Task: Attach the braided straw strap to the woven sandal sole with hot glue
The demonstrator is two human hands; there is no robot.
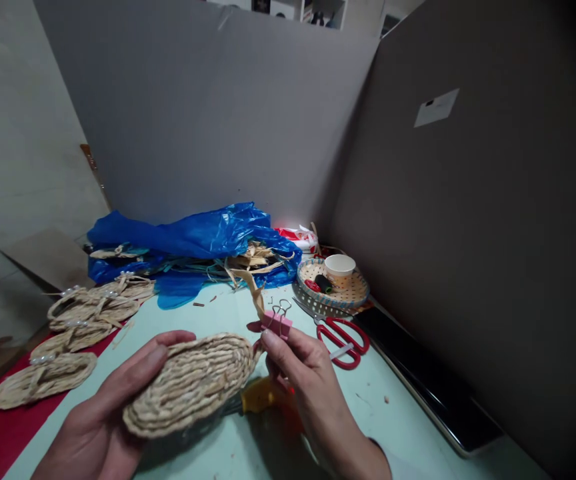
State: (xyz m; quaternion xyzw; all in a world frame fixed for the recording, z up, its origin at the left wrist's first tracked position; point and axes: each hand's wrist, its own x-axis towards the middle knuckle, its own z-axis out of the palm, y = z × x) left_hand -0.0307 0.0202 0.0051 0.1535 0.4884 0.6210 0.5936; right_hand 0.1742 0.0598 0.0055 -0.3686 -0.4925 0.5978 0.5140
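Observation:
My left hand (118, 400) is closed around the heel end of a woven straw sole (193, 383), thumb on its top face. The sole is an oval of coiled, braided strands, tilted above the table. At its far right end, my right hand (305, 373) pinches a pink binder clip (279, 325) with wire handles. A loose flat straw strip (254, 290) rises from beside the clip. What the clip's jaws grip is partly hidden by my fingers. Behind and below my right hand lies a yellow-and-orange tool (259, 396), mostly covered.
Several straw sandals (43, 380) lie on red cloth at left. A blue plastic bag (183, 233) with straw strips lies at the back. Red-handled scissors (353, 340) sit right, before a woven basket (361, 293) holding a paper cup (340, 268). A black flat device (428, 380) borders the grey partition.

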